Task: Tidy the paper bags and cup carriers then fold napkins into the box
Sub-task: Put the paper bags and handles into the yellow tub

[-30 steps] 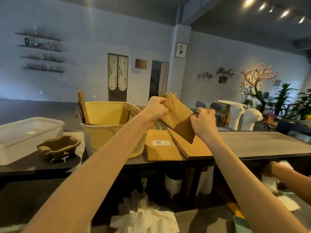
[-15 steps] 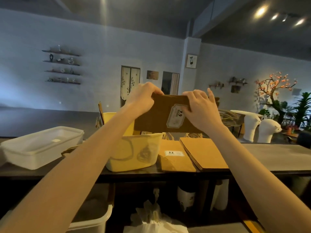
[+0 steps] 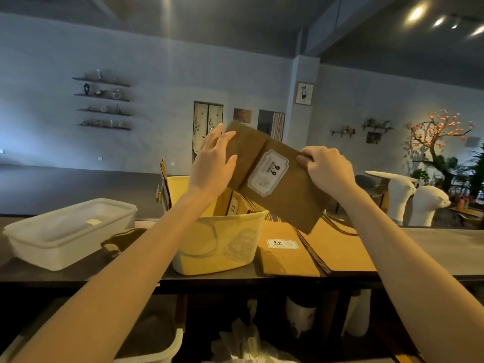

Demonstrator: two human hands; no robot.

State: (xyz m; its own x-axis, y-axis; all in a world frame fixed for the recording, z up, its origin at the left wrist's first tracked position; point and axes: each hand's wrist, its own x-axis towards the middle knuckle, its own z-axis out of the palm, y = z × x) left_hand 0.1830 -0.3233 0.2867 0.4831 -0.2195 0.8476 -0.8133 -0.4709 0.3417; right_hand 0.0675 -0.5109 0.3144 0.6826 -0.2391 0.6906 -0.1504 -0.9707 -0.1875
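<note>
Above the yellow bin (image 3: 222, 244), tilted brown paper bag (image 3: 282, 195) held mid-air. Right hand (image 3: 330, 171) pinches its 3 o'clock edge; left hand (image 3: 213, 163), fingers straight, lies flat on its 9 o'clock end.

matt brown paper bag (image 3: 282, 184), glossy yellow plastic tub (image 3: 222, 244)

A long dark counter (image 3: 432, 247) runs across the room. A white plastic tub (image 3: 70, 231) with a lid stands at its left end. On the far wall hang four small shelves (image 3: 103, 106) with ornaments, a framed picture (image 3: 304, 93) on the pillar, and a curtained doorway (image 3: 271, 125). To the right stand two white stools (image 3: 413, 197), a tree with orange lights (image 3: 437, 137), and green plants (image 3: 474, 174). Spotlights (image 3: 416, 13) shine from the ceiling.
</note>
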